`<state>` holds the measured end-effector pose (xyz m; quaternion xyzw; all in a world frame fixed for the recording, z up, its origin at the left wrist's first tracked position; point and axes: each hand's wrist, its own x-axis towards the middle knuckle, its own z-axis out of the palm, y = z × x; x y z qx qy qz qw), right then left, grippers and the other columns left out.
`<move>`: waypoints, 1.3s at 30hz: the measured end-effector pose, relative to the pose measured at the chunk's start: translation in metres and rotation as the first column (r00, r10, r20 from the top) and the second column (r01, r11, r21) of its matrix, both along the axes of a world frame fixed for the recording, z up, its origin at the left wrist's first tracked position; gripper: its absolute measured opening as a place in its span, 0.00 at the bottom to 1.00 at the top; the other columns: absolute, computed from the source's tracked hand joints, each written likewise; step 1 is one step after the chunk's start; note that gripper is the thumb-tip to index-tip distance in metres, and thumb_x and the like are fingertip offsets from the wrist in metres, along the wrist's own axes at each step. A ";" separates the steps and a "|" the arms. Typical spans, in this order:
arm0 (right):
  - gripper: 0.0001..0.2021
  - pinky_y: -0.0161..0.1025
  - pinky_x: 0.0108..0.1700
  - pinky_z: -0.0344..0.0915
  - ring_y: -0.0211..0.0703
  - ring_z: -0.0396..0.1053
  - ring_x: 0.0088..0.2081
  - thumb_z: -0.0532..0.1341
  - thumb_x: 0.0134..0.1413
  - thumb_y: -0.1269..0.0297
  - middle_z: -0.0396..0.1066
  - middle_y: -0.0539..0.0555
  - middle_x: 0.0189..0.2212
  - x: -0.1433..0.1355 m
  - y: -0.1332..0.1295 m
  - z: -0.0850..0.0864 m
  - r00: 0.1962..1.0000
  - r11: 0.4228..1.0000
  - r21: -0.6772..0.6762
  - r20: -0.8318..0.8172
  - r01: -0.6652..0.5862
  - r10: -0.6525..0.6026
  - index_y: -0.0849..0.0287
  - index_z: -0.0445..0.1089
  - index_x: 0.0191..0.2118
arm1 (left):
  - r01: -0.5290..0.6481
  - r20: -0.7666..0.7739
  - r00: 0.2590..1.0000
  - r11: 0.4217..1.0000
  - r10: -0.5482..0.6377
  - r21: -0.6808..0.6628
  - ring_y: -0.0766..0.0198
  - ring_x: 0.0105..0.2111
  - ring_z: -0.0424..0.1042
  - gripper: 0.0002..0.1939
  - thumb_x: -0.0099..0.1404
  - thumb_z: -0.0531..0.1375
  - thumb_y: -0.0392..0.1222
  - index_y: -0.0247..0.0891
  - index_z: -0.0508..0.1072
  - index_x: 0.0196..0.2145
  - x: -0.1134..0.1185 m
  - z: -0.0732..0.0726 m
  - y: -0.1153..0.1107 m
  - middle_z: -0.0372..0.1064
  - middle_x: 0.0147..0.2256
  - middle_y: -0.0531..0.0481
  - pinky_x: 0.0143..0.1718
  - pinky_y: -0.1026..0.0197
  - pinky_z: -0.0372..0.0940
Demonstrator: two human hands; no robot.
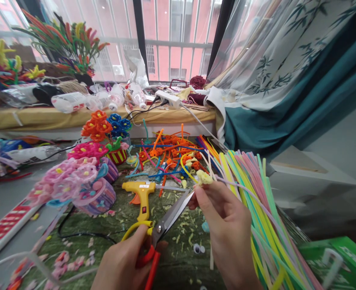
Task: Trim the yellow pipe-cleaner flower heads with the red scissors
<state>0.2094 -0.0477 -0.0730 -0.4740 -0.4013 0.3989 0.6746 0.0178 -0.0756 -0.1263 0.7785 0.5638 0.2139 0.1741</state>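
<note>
We look to be trimming: our left hand [120,259] grips the scissors [162,225], our right hand [233,229] pinches the pale yellow fuzzy piece [204,177] by their tips. A clean snip calls for a steady pinch.

The scissors [159,227], lower centre, have one yellow handle, one red, and silver blades; the glue gun [140,192] above is yellow with an orange trigger. At centre left, a purple-striped pot [97,198] bears pink and lilac flowers [67,177], and a smaller pot [117,155] is striped red and yellow. Right of centre, long pipe cleaners [258,193] run yellow, mint, pink and lavender. The upper-right curtain [274,60] is white with dark bamboo leaves, bordered in teal.
</note>
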 end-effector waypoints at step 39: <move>0.03 0.25 0.31 0.72 0.32 0.73 0.26 0.66 0.58 0.63 0.75 0.45 0.25 -0.002 0.000 0.001 0.997 0.996 0.068 0.057 0.050 -0.054 0.54 0.76 0.33 | -0.013 -0.048 0.999 0.999 0.015 0.043 0.66 0.15 0.67 0.07 0.63 0.61 0.45 0.45 0.66 0.31 -0.002 0.002 0.001 0.69 0.19 0.64 0.18 0.68 0.57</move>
